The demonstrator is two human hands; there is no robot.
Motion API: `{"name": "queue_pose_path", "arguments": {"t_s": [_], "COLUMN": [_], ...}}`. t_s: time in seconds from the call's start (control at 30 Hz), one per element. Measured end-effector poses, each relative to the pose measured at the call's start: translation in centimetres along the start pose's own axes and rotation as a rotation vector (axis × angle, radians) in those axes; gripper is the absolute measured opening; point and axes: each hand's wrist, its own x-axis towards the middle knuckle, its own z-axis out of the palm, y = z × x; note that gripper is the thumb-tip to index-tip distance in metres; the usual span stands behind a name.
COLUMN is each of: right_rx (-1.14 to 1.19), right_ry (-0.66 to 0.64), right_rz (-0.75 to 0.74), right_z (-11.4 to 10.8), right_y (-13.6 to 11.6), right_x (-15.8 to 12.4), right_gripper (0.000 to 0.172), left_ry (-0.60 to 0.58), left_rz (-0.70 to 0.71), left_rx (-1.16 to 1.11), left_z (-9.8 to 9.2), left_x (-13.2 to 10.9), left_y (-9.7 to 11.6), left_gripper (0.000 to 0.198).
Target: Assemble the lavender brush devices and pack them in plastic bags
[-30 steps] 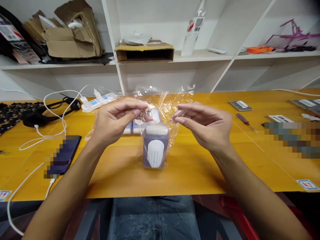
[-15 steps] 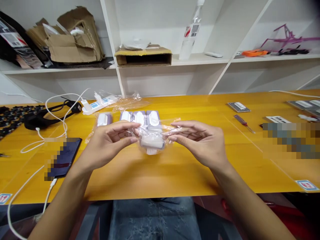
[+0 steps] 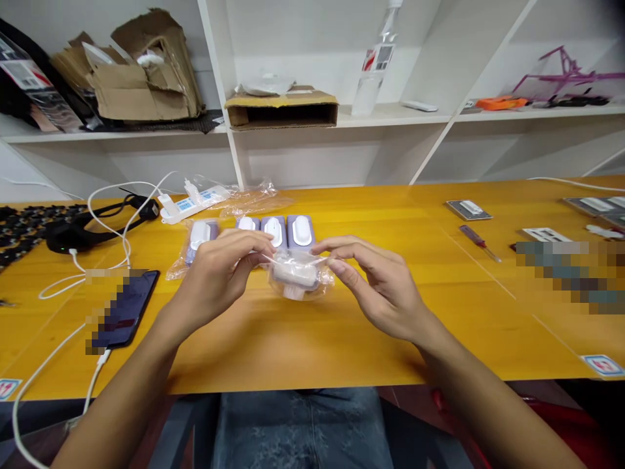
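Film-wrapped lavender and white unit [image 3: 295, 275], one item, lies at centre on the near side of a yellow wooden table [image 3: 342, 345], its clear plastic film bunched around it, held between both hands. Left hand [image 3: 217, 277]: fingers [image 3: 254, 242] curled inward, tips pinched on the film at the unit's upper left. Right hand [image 3: 375, 286]: fingers [image 3: 356, 254] partly curled, thumb and forefinger closed on a thin stretched edge of the film at the unit's right; the other fingers stand slightly apart, touching nothing that can be seen. Just beyond the hands: three unwrapped lavender and white units [image 3: 288, 231] in a row, upright against the table's far side, and one bagged unit [image 3: 199, 238] to their left, beside the left hand. Also on the table: loose plastic film [image 3: 251, 200] at far centre, a white power strip [image 3: 193, 203] far left, a smartphone [image 3: 127, 307] left, and a red-handled screwdriver [image 3: 479, 243] right.
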Motion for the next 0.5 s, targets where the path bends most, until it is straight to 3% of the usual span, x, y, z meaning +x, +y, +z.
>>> {"name": "queue_pose_path", "arguments": {"t_s": [0.07,0.2,0.23,0.37,0.43,0.5], "right_rx": [-0.03,-0.269,-0.347,-0.557,-0.587,-0.639], "right_ry": [-0.027,-0.033,-0.041,-0.131,-0.217,-0.308], "right_rz": [0.009,-0.096,-0.14,-0.193,-0.072,0.108], "right_z": [0.2,1.1,1.4,2.2,2.4,2.4], "right_y": [-0.1,-0.4,-0.5,-0.5,-0.7,-0.9], "right_x": [-0.4,-0.8,-0.7,0.5,1.7,3.1], "right_gripper": [0.019,0.082,0.091,0.086,0.083,0.068], "left_ry": [0.024,0.094,0.112,0.152,0.163,0.19], "left_rz": [-0.063,-0.073,-0.058,-0.096,-0.183,-0.274], "left_rx": [0.008,0.06,0.052,-0.054,-0.149,-0.259], "left_z": [0.3,0.9,1.0,2.0,2.8,3.7], "left_x": [0.1,0.8,1.1,2.1,2.6,3.0], "left_y": [-0.3,-1.0,-1.2,-1.9,-2.3,-2.6], "left_gripper": [0.02,0.018,0.017,0.015,0.014,0.011]}}
